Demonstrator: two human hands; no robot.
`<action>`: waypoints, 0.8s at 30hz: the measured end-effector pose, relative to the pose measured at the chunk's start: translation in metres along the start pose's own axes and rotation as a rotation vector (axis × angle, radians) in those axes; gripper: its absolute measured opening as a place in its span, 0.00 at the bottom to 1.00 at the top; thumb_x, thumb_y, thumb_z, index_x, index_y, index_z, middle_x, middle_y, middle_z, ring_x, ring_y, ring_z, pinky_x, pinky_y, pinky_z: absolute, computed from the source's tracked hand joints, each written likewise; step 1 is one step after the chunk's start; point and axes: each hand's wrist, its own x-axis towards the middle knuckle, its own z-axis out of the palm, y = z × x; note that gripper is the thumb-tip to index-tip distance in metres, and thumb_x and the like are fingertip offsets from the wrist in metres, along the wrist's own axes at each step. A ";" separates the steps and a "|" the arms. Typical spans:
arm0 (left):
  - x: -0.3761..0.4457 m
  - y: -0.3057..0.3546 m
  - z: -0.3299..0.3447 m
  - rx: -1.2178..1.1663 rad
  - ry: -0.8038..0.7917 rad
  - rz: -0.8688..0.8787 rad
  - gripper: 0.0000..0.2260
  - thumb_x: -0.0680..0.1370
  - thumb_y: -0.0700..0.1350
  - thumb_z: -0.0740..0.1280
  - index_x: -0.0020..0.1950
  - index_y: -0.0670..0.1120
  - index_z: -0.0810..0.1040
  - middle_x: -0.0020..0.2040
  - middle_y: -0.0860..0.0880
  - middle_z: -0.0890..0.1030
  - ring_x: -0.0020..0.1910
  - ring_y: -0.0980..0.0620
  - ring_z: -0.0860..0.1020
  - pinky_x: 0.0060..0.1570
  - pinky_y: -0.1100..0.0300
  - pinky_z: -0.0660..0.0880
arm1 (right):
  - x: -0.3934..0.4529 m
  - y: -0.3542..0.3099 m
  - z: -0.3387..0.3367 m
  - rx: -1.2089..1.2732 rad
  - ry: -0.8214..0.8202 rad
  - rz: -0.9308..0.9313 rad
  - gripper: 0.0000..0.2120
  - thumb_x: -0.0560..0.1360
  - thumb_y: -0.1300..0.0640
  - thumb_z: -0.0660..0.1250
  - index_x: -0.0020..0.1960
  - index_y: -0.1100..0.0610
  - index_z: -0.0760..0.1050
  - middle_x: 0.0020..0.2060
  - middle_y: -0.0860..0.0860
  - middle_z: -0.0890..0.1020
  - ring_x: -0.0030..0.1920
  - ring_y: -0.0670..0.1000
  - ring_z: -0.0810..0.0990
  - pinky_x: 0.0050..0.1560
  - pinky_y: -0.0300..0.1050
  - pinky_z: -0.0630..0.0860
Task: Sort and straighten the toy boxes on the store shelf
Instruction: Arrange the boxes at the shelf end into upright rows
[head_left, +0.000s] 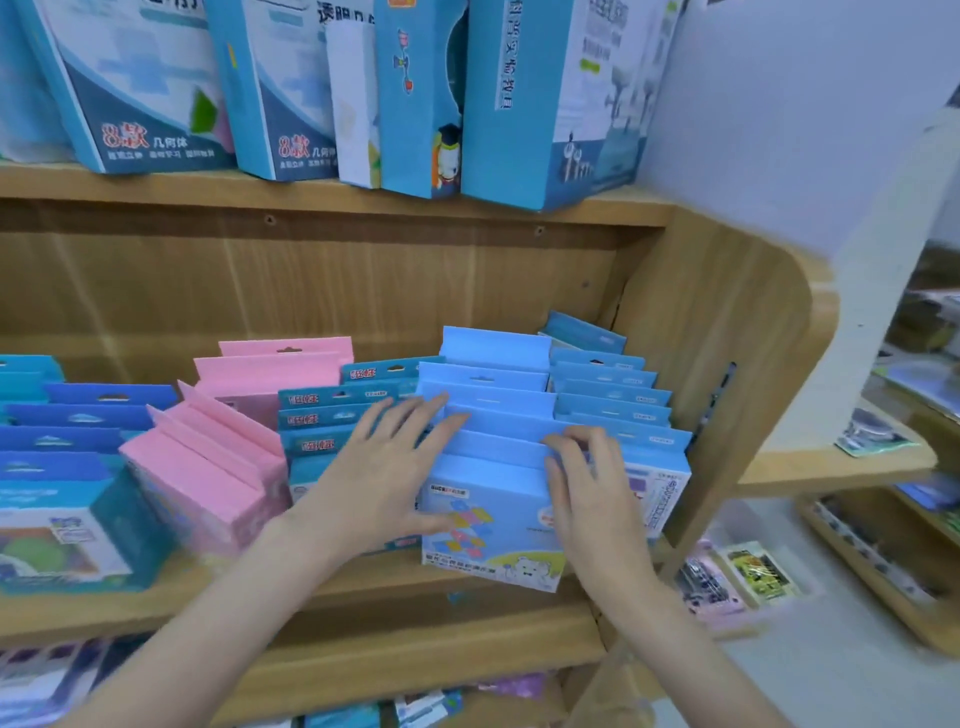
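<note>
A: Where are the hands?

B: Both on the row of light blue boxes (491, 415) on the middle wooden shelf (156, 613), towards its right end. The left hand (384, 467) lies flat against the left side of that row, fingers straight and spread, tips reaching the upper flaps. It grips nothing.

A: And the right?

B: The right hand (582, 488) sits at the front box (488, 525), the one with a white bear printed low on its face. Its fingers are curled over the top edge of that box, pinching the flap.

A: What stands around that row?

B: Just right of it, a row of slightly darker blue boxes (613, 400) runs back to the shelf's side panel. Left of it, behind the left hand, teal boxes (322, 421) with hang holes. Further left, pink boxes (208, 467), the front ones tilted and leaning out of line, two more upright behind. At the far left, more blue boxes (62, 447) in a row.

A: Above?

B: Tall blue and white boxes (519, 104) stand on the upper shelf, some leaning
</note>
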 end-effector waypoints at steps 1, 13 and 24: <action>0.001 0.003 0.005 -0.020 0.017 -0.015 0.37 0.63 0.69 0.63 0.64 0.47 0.67 0.59 0.44 0.77 0.56 0.43 0.77 0.60 0.51 0.58 | -0.002 0.004 -0.002 0.074 -0.043 -0.014 0.15 0.78 0.49 0.54 0.58 0.57 0.71 0.54 0.52 0.71 0.54 0.51 0.70 0.42 0.42 0.74; 0.009 0.025 0.018 -0.039 0.079 -0.202 0.38 0.53 0.69 0.73 0.50 0.45 0.65 0.59 0.42 0.76 0.56 0.41 0.76 0.64 0.44 0.53 | -0.001 0.079 -0.028 -0.173 -0.408 -0.162 0.54 0.63 0.30 0.63 0.70 0.42 0.26 0.72 0.47 0.36 0.72 0.51 0.33 0.73 0.53 0.35; 0.007 0.025 0.018 -0.066 0.167 -0.199 0.35 0.56 0.68 0.71 0.49 0.45 0.65 0.52 0.43 0.77 0.52 0.42 0.78 0.64 0.46 0.51 | 0.060 0.087 -0.034 -0.343 -0.630 -0.218 0.49 0.67 0.47 0.73 0.74 0.50 0.42 0.68 0.51 0.59 0.69 0.55 0.57 0.72 0.54 0.47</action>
